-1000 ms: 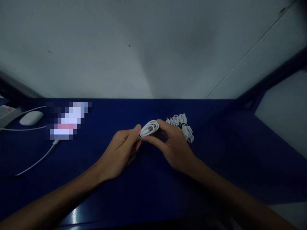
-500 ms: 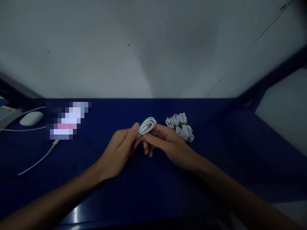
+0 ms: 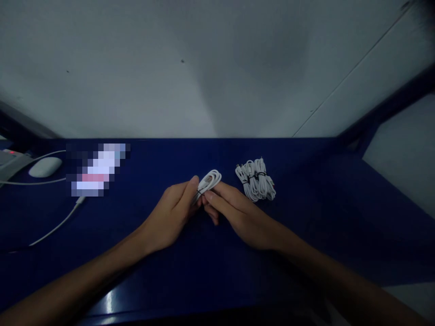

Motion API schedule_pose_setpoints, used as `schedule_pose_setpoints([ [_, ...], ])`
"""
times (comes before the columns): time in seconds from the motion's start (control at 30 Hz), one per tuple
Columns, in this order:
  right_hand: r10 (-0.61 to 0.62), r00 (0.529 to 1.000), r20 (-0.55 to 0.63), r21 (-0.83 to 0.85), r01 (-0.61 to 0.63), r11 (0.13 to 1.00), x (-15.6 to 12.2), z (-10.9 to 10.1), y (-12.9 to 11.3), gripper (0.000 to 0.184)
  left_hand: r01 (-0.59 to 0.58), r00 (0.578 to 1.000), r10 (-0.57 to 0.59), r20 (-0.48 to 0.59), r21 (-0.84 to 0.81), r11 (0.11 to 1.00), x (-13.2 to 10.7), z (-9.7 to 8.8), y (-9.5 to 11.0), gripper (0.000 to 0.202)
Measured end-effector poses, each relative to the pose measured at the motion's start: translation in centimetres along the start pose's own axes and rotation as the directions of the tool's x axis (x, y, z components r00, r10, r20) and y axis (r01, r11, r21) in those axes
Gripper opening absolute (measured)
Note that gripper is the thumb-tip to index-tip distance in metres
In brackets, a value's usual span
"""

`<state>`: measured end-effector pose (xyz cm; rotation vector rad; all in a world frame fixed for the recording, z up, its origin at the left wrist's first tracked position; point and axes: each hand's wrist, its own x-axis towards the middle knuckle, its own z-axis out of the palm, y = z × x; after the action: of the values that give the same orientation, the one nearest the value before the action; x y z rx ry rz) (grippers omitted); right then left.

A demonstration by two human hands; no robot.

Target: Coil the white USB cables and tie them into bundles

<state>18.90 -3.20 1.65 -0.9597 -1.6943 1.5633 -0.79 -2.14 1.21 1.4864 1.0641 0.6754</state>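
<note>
A coiled white charging cable (image 3: 211,178) is held between both hands above the blue table, with a metal plug showing inside its loop. A thin black tie crosses the coil. My left hand (image 3: 173,213) pinches the coil's left end, thumb on top. From the other side my right hand (image 3: 239,210) grips it near the tie, with the thumb close to the black strand. Some fingers of both hands are hidden beneath the coil. Just right of the hands, several white cable bundles (image 3: 255,180) bound with black ties lie side by side.
On the left lie a blurred phone with a lit screen (image 3: 98,170), a plugged-in white cable (image 3: 56,230) and a white rounded case (image 3: 45,167). A power strip (image 3: 12,164) with a red light sits at the far left. A pale wall (image 3: 152,81) rises behind the blue table (image 3: 190,276).
The coil has dropped slightly and turned a little in the fingers. My right thumb has shifted slightly. The bundles and phone look unmoved apart from a small camera shift.
</note>
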Motion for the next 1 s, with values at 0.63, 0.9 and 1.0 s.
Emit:
schedule_pose_setpoints([
  [0.63, 0.099, 0.991, -0.095, 0.015, -0.098, 0.995, -0.1, 1.4, 0.9, 0.035, -0.145, 0.978, 0.178, -0.113, 0.249, 0.957, -0.5, 0.6, 0.1, 0.034],
  [0.9, 0.049, 0.983, -0.176, 0.046, -0.042, 0.998, 0.3, 1.7, 1.5, 0.041, -0.128, 0.98, 0.16, -0.122, 0.237, 0.963, -0.3, 0.6, -0.3, 0.043],
  [1.0, -0.005, 0.977, -0.214, 0.041, 0.014, 0.999, 0.4, 1.5, 1.4, 0.04, -0.134, 0.982, 0.164, -0.099, 0.258, 0.957, -0.4, 0.3, 0.0, 0.045],
])
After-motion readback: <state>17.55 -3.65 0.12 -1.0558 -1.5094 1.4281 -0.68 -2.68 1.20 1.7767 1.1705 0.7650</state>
